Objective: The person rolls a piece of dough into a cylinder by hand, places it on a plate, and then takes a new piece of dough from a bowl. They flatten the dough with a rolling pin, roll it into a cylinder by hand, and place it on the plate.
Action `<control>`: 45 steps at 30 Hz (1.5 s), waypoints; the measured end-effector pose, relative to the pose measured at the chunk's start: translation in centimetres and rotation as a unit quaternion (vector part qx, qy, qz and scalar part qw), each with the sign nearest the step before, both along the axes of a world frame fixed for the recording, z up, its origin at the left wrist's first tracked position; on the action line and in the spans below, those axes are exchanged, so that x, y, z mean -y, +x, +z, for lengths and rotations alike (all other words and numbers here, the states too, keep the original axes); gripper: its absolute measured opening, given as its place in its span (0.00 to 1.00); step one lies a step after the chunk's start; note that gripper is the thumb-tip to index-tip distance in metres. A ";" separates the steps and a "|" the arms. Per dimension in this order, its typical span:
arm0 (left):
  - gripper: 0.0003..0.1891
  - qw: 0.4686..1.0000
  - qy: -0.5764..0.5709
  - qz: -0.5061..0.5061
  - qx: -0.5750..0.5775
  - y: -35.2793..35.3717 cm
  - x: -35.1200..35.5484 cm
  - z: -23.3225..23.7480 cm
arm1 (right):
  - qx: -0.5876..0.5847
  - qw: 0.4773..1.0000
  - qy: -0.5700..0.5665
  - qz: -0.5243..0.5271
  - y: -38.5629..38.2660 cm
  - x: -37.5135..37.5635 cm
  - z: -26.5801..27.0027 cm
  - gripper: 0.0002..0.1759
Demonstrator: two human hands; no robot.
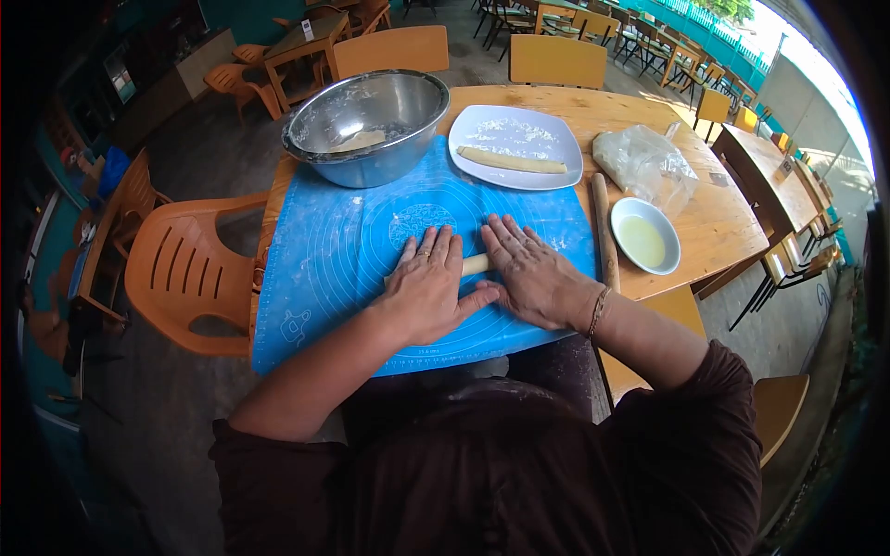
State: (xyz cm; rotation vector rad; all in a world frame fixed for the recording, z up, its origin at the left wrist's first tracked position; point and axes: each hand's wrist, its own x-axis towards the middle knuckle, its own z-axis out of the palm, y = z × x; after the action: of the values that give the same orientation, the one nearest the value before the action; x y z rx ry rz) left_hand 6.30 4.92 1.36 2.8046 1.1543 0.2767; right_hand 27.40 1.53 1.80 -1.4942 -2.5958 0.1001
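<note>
A pale dough roll (476, 265) lies on the blue baking mat (324, 236), mostly covered by my two hands. My left hand (428, 283) rests flat over its left part, fingers stretched forward. Over the right part lies my right hand (536, 273), also flat with fingers extended. The thumbs come close together just below the roll, and a short length of dough shows between the hands. Beyond them, another dough roll (512, 161) sits on a floured white plate (468, 123).
A large steel bowl (389, 153) with some dough inside stands at the back left. To the right are a wooden rolling pin (604, 232), a small bowl of yellowish liquid (642, 243) and a clear plastic bag (644, 157). An orange chair (181, 264) is at the table's left.
</note>
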 end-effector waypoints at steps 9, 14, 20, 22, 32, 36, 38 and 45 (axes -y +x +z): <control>0.22 0.999 -0.042 0.030 0.014 -2.9 4.0 1.3 | -0.071 0.994 0.082 0.032 1.9 3.7 -0.1 0.29; 0.11 0.999 -0.049 0.005 0.024 -4.1 2.3 1.9 | -0.088 0.995 0.029 0.034 2.3 1.6 0.3 0.20; 0.09 0.990 -0.130 -0.044 0.039 -2.8 0.1 5.7 | -0.143 0.987 -0.067 0.027 4.1 -0.1 2.4 0.15; 0.10 0.989 -0.130 -0.051 0.045 -1.6 -1.7 6.6 | -0.142 0.988 -0.058 0.012 5.1 -1.0 3.8 0.14; 0.10 0.996 0.043 -0.045 0.062 7.4 -13.9 7.6 | -0.136 0.982 -0.001 -0.134 11.3 -11.3 7.7 0.11; 0.12 0.997 0.058 -0.029 0.045 10.2 -18.4 5.7 | -0.129 0.977 -0.026 -0.170 13.4 -15.6 7.2 0.12; 0.12 0.997 0.060 -0.020 0.047 11.0 -20.3 4.9 | -0.119 0.978 -0.025 -0.171 14.1 -17.6 5.9 0.12; 0.12 0.999 0.029 0.011 0.041 11.5 -23.3 3.1 | -0.072 0.983 -0.033 -0.168 13.4 -20.1 3.6 0.13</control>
State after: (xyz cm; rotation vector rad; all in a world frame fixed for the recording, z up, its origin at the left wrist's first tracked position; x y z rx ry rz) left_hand 17.76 28.23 4.43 2.8015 1.1772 0.4297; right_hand 40.81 21.64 5.39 -1.8480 -2.2147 0.2475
